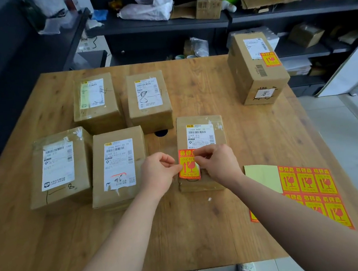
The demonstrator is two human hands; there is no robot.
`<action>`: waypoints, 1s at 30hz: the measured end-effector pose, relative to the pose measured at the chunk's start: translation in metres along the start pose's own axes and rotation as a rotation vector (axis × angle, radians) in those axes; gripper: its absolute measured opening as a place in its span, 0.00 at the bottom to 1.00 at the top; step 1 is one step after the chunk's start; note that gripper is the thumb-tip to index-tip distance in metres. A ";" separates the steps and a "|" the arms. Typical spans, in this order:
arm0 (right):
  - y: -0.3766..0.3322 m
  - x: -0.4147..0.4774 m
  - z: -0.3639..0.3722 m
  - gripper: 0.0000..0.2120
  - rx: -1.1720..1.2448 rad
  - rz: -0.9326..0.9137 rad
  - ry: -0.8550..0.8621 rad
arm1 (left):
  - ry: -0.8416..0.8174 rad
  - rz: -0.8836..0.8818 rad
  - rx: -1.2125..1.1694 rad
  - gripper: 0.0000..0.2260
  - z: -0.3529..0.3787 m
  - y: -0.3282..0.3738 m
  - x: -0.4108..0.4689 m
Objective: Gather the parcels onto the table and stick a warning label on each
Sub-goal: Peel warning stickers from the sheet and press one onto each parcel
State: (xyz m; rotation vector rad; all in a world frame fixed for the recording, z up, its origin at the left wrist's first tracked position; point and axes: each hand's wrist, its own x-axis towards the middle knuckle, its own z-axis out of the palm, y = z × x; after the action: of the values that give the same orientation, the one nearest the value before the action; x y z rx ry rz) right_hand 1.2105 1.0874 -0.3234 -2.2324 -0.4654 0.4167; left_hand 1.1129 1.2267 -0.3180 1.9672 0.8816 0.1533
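Observation:
Several brown cardboard parcels lie on the wooden table (206, 231). Over the nearest middle parcel (199, 131), both hands pinch an orange-and-yellow warning label (188, 167). My left hand (158, 172) grips the label's left edge. My right hand (218, 162) holds its top right corner. Whether the label touches the parcel, I cannot tell. A sheet of the same labels (311, 187) lies at the right, with one corner peeled to bare backing. A tall parcel (255, 70) at the far right carries a label (271, 59). Four other parcels, such as one at the left (60, 167), show only shipping labels.
Dark shelving (162, 24) behind the table holds bags, boxes and cartons. A round hole (161, 133) opens in the tabletop between the parcels. The table's right edge drops to a pale tiled floor (339, 131).

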 end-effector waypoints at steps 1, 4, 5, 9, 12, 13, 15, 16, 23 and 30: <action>0.000 -0.001 0.001 0.06 -0.008 -0.006 0.002 | -0.001 0.001 -0.001 0.10 0.000 0.000 0.000; 0.002 -0.001 0.001 0.07 -0.014 -0.017 -0.002 | -0.009 0.002 0.003 0.10 0.001 -0.003 0.000; 0.003 -0.001 0.001 0.07 -0.010 -0.021 -0.004 | -0.013 0.002 0.005 0.10 0.002 -0.004 0.000; 0.006 0.000 0.002 0.07 -0.002 -0.027 -0.001 | -0.017 0.004 -0.001 0.10 0.002 -0.006 -0.001; 0.007 0.000 0.003 0.06 0.003 -0.026 0.002 | -0.040 -0.003 -0.028 0.11 0.003 -0.008 -0.003; 0.007 0.000 0.003 0.06 0.010 -0.021 0.000 | -0.049 -0.005 -0.040 0.11 0.002 -0.009 -0.003; 0.007 0.000 0.003 0.06 0.015 -0.014 -0.006 | -0.061 -0.003 -0.050 0.10 0.002 -0.012 -0.004; 0.006 0.000 0.003 0.06 0.015 -0.013 -0.008 | -0.065 -0.001 -0.052 0.10 0.002 -0.013 -0.005; 0.005 -0.001 0.002 0.06 0.007 -0.024 -0.006 | -0.069 0.018 -0.051 0.08 0.003 -0.015 -0.006; 0.003 -0.002 0.002 0.09 -0.084 -0.068 -0.009 | -0.163 0.084 -0.008 0.09 0.006 -0.017 -0.003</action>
State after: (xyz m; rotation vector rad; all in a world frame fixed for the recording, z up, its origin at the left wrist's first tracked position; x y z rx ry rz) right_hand 1.2088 1.0856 -0.3264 -2.2889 -0.5713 0.3786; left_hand 1.1047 1.2259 -0.3339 1.9794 0.6926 0.0440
